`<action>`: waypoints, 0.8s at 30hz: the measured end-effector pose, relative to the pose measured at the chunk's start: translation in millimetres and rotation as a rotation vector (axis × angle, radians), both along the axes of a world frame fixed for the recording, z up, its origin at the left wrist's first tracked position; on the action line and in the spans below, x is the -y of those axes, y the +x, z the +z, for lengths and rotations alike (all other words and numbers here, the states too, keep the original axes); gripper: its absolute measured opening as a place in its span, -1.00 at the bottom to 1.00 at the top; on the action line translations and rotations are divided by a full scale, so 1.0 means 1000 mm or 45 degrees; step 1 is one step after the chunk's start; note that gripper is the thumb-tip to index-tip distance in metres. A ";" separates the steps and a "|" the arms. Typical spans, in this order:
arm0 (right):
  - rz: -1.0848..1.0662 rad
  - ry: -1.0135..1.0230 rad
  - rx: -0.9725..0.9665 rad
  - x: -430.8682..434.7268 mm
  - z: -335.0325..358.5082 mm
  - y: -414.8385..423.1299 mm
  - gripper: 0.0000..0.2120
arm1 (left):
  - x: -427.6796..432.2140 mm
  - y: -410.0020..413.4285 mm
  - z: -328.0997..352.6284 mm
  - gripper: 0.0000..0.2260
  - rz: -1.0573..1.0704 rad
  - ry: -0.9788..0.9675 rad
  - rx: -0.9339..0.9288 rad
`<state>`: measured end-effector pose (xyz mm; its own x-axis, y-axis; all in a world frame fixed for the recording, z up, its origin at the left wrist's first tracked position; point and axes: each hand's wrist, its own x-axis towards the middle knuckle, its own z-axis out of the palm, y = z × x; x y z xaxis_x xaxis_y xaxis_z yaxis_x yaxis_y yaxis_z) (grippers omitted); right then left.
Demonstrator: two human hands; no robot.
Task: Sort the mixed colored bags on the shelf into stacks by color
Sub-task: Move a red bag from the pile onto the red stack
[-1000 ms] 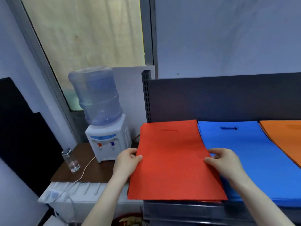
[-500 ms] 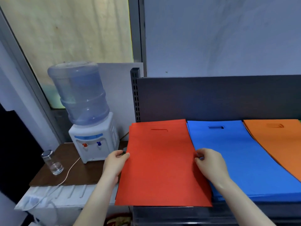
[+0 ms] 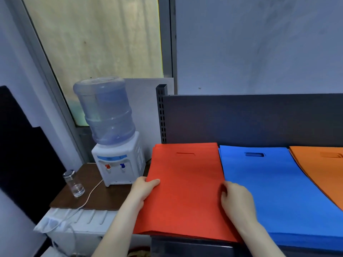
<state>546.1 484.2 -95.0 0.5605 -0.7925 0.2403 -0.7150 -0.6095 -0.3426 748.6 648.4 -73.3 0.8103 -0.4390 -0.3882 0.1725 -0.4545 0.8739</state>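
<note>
Red fabric bags are lying in one pile, the red stack (image 3: pixel 185 191), at the left end of the shelf (image 3: pixel 191 246), with its left edge jutting past the shelf's end.

Hands: both are reaching in from below, forearms bare.
- The left hand (image 3: pixel 143 190) is clamping the stack's left edge. The thumb is lying flat on top and the fingers are tucked underneath, so the grip is closing on the red stack.
- The right hand (image 3: pixel 236 201) is sitting at the stack's right edge, knuckles up, over the seam with the blue stack (image 3: pixel 278 191). Its fingers are curling onto that red edge, fingertips hidden.

Count:
- Three stacks are sitting side by side, edges touching: one red, one blue, one orange stack (image 3: pixel 323 171). Each is showing one handle slot on top.
- Two hands.

Left of the shelf, a brown worktop (image 3: pixel 104 199) is carrying one water dispenser (image 3: pixel 118 164) with two taps, one glass cup (image 3: pixel 74 184) and one white cable (image 3: pixel 89 197).
</note>
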 end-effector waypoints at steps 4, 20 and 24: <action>0.005 0.065 0.057 0.003 0.004 -0.003 -0.82 | -0.002 -0.003 0.001 -0.82 0.046 -0.095 -0.153; 0.223 1.222 0.697 0.013 0.046 0.020 -0.63 | -0.030 -0.019 0.013 -0.69 0.216 -0.584 0.327; 0.207 0.912 0.933 0.006 0.051 0.024 -0.73 | -0.025 -0.031 0.023 -0.66 0.211 -0.550 0.567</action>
